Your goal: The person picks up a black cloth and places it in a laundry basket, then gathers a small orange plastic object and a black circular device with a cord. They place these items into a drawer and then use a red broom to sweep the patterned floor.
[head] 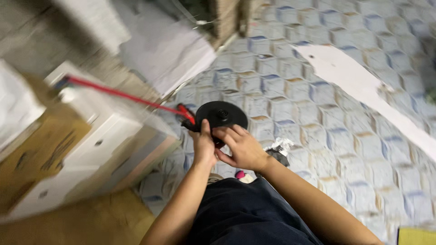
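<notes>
A round black disc-shaped base (222, 114) with a hub in its middle lies on the patterned floor. My left hand (203, 144) grips its near left edge, thumb up against the rim. My right hand (241, 146) closes on the near edge beside it, fingers curled over a dark part. A red cord or rod (122, 95) runs from the disc's left side up to the white cabinet. The picture is blurred by motion.
A white cabinet with drawers (97, 145) stands at the left, with cardboard (43, 152) against it. White boxes (168, 50) sit behind. A long white strip (363, 86) lies on the floor at right. Crumpled foil (280, 146) and a small pink thing (239, 174) lie near my lap.
</notes>
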